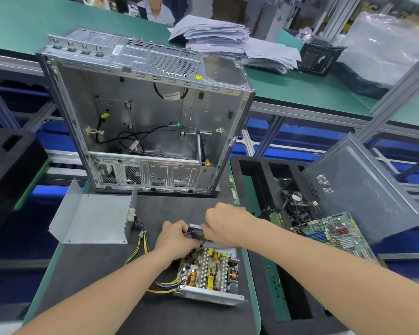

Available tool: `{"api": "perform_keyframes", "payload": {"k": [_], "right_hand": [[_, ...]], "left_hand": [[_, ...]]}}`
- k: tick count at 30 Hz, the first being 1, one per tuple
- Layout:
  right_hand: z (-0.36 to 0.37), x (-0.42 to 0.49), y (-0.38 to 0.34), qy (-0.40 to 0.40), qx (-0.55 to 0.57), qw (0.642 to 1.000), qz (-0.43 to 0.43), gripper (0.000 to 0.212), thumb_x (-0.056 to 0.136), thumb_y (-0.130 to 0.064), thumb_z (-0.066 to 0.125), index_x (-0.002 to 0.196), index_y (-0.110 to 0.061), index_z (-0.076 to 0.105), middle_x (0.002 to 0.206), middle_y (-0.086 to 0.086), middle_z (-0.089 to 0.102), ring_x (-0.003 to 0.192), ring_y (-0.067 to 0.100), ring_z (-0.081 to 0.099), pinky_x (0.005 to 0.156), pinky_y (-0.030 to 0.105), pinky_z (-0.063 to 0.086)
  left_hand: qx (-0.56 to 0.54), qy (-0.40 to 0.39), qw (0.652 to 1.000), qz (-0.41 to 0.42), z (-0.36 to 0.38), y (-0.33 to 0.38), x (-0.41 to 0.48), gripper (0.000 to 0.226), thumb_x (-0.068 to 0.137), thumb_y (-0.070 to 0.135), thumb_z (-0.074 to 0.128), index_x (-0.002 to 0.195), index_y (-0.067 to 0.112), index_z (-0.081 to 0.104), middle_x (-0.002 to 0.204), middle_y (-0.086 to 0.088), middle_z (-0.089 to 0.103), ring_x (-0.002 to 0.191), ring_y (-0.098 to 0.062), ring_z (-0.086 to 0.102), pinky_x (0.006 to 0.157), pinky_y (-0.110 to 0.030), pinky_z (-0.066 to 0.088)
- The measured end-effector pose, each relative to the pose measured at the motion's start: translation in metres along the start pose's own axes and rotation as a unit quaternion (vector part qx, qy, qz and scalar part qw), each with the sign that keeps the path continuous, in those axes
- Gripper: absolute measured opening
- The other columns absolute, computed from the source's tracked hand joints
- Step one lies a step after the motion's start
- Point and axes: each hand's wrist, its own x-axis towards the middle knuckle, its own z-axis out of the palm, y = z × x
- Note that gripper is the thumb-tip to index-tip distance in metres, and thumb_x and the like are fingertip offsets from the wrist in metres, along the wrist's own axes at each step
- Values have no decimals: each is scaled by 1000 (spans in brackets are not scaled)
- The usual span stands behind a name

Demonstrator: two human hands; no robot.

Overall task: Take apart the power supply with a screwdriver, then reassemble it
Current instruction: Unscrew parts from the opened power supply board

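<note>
The opened power supply point(209, 274) lies on the dark mat in front of me, its circuit board bare in a metal base. Its grey metal cover point(92, 218) lies apart to the left, joined by yellow and black wires point(140, 240). My left hand point(177, 235) grips a black part point(196, 232) at the far end of the power supply. My right hand point(225, 223) curls over the same part from the right; a thin dark shaft with a yellow bit shows under it, mostly hidden, maybe the screwdriver.
An empty computer case point(145, 122) stands behind the mat. To the right, a black foam tray point(252, 170) holds a fan and boards, with a green motherboard point(334, 235) and a grey side panel point(363, 189). Paper stacks point(228, 42) lie on the far bench.
</note>
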Motion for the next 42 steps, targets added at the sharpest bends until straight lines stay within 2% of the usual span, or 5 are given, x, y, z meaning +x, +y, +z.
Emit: {"api": "perform_keyframes", "payload": {"k": [3,7,15,22,42], "right_hand": [[2,2,-2,25,78,995,49,25,109,-28,45,90,-12,49,79,5,42,77,27,48,66,33,38],[-8,-3,-5,34,73,996,46,44,106,-30,49,69,-10,37,73,4,39,59,21,39,50,29,28],[-45,-7,15,88,150,982,73,31,86,-23,65,66,-10,46,59,3,48,50,22,39,50,26,35],[-39,-12,26,86,155,981,80,29,90,-29,64,78,-4,59,80,12,60,63,26,47,57,32,42],[-27,-17,45,81,150,985,34,42,107,-44,52,82,-12,43,75,8,56,60,25,48,57,37,38]], "left_hand": [[-67,-12,998,1,-11,-6,-5,43,70,33,91,99,24,60,114,-1,52,92,-14,57,65,-25,40],[-115,7,993,-19,-14,-18,-17,58,69,33,95,107,20,54,104,2,65,95,-13,62,70,-26,45],[-256,7,965,-56,0,-18,-24,44,74,1,90,106,14,63,99,-4,77,97,-21,73,97,-43,57],[-322,16,945,-59,5,-14,-18,24,77,3,89,96,12,76,92,-10,80,90,-30,74,91,-43,60],[-271,-61,958,-77,10,-14,-16,25,93,26,78,92,1,76,80,-17,76,61,-20,63,57,-28,51]]}}
